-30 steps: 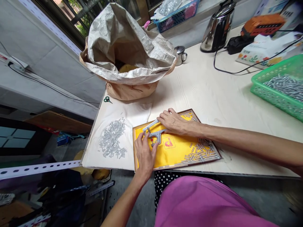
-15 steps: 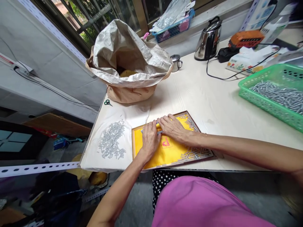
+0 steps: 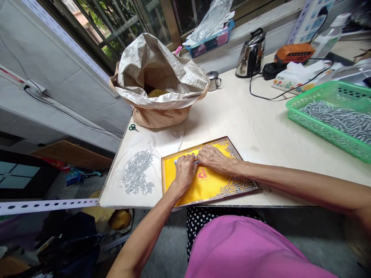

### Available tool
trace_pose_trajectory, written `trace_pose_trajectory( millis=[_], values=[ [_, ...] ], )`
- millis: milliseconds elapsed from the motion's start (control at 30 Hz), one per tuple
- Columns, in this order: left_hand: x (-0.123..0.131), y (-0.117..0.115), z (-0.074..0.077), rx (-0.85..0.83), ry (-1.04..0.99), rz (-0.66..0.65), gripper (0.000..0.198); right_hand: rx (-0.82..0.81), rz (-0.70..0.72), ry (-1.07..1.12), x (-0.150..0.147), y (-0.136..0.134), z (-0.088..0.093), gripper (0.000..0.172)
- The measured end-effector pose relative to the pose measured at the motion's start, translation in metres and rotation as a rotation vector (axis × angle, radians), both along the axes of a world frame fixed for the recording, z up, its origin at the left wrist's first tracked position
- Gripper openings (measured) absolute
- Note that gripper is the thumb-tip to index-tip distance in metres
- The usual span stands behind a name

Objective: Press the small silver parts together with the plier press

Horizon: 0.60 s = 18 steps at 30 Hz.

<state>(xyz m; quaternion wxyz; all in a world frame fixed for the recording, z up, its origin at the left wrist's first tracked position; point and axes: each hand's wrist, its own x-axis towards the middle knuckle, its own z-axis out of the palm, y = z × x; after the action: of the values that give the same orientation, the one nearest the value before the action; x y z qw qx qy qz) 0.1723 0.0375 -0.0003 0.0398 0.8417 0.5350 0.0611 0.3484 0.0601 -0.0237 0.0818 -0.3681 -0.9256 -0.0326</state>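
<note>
A wooden-rimmed tray (image 3: 166,159) lined with yellow cloth lies at the table's near edge. A grey metal hand tool (image 3: 175,162) rests on the cloth, mostly covered by both hands. My left hand (image 3: 184,172) is curled over it with fingers closed. My right hand (image 3: 212,158) presses on it from the right, fingers bent down. Small silver metal tubes (image 3: 234,186) lie along the tray's right and lower edges. The tool's working end is hidden.
A loose pile of silver tubes (image 3: 137,176) lies on white cloth left of the tray. A big paper sack (image 3: 160,83) stands behind, small green scissors (image 3: 133,127) beside it. A green basket (image 3: 327,125) of tubes sits right. A kettle (image 3: 251,54), cup (image 3: 213,80) and cable (image 3: 269,97) are at the back.
My left hand moved up from the tool's lower edge and closed over it beside my right hand. The head camera tilted up, so more of the window shows.
</note>
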Motion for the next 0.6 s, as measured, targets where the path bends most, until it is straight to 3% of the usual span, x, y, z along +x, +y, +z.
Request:
trace_pose_trajectory(
  millis=[100,200,267,400,600],
  values=[
    [-0.003,0.001,-0.004,0.039,-0.056,-0.014,0.040,0.003,-0.042,0.046,0.005,0.001,0.008,0.021],
    [-0.008,0.001,-0.009,0.103,-0.152,-0.067,0.058,0.018,-0.063,0.090,0.012,0.006,0.018,0.046],
    [-0.012,-0.001,-0.011,0.127,-0.198,-0.133,0.050,0.010,-0.078,0.099,0.018,0.009,0.020,0.051],
    [-0.021,-0.010,-0.009,0.166,-0.214,-0.285,0.020,-0.033,-0.091,0.084,0.028,0.018,0.013,0.024],
    [-0.029,-0.026,0.004,0.115,-0.087,-0.378,0.023,0.170,-0.011,0.084,0.025,0.047,0.013,0.030]
  ],
)
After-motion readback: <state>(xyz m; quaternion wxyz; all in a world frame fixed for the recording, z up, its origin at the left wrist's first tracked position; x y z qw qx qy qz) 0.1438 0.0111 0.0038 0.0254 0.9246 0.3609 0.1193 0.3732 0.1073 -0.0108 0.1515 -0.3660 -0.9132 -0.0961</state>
